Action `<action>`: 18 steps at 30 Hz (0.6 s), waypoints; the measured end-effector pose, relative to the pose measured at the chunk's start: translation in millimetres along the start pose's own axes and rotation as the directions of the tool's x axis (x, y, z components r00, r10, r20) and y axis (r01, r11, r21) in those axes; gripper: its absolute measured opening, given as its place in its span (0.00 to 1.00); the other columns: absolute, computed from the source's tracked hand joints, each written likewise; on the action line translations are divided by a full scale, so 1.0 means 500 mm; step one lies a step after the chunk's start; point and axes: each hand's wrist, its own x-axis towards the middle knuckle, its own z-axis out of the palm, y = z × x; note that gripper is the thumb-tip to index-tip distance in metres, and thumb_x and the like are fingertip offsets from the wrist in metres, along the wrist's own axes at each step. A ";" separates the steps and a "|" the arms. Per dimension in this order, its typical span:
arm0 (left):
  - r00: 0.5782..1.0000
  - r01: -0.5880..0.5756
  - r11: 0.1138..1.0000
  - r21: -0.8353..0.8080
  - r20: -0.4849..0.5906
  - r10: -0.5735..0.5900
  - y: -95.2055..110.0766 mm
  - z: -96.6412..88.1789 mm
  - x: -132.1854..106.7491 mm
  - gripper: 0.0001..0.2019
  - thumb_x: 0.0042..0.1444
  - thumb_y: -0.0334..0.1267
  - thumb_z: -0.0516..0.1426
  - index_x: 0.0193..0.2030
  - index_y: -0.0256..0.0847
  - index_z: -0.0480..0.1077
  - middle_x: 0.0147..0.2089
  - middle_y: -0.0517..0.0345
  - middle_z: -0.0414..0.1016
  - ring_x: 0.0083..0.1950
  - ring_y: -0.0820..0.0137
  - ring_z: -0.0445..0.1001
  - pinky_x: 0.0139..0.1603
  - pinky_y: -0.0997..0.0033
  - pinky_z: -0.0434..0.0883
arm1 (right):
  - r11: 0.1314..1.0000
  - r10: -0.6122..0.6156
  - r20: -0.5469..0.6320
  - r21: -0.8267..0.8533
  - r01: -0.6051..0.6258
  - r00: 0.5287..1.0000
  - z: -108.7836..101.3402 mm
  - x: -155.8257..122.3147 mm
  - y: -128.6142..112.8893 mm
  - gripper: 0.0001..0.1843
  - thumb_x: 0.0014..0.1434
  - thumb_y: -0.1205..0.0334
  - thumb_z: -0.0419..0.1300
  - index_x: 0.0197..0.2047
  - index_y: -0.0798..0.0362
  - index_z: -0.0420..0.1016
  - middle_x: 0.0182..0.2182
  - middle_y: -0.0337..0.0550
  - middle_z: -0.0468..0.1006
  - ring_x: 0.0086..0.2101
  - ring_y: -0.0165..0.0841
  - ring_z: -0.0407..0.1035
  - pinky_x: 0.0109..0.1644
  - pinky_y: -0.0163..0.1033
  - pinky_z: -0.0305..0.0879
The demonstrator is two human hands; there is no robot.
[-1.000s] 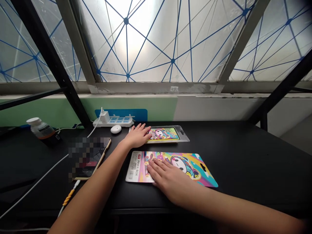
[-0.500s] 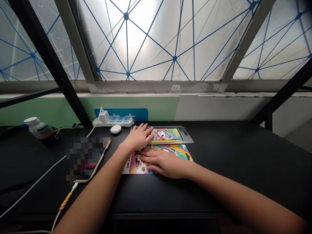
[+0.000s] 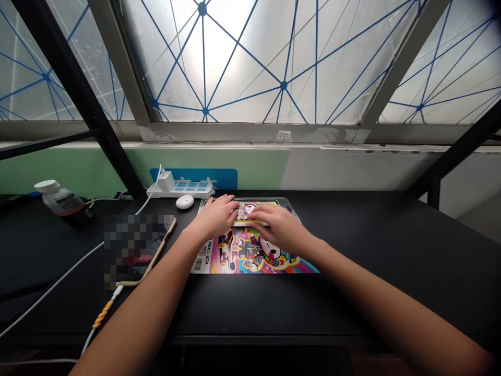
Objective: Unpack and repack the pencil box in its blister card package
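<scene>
A small colourful pencil box (image 3: pixel 250 210) with a cartoon print lies in a clear plastic tray (image 3: pixel 293 210) at the far side of the desk. My left hand (image 3: pixel 217 215) is over its left end, fingers curled on the box. From the right, my right hand (image 3: pixel 279 224) holds the near edge, thumb along the pale side and fingers over the top. Part of the print is hidden under both hands. Closer to me a printed backing card (image 3: pixel 242 253) lies flat, marked PENCIL BOX, partly under the tray.
Left of my left forearm lies a phone (image 3: pixel 156 256) with a charging cable (image 3: pixel 102 315). A white round case (image 3: pixel 185 202) and a power strip (image 3: pixel 191 188) stand behind. A bottle (image 3: pixel 62 202) is farther left, and black frame posts (image 3: pixel 94 130) flank the desk.
My right hand has moved up from the card onto the pencil box, uncovering the card's print. The plastic tray has shifted slightly left. My left hand stays at its left end.
</scene>
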 end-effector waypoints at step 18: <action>0.994 -0.044 0.997 -0.056 -0.101 0.038 -0.001 0.013 0.003 0.22 0.68 0.52 0.48 0.62 0.46 0.66 0.68 0.52 0.66 0.70 0.59 0.61 0.69 0.54 0.55 | 0.927 0.373 0.324 -0.156 -0.340 0.869 -0.050 0.087 0.151 0.38 0.39 0.36 0.72 0.47 0.52 0.77 0.49 0.54 0.70 0.51 0.51 0.65 0.53 0.51 0.66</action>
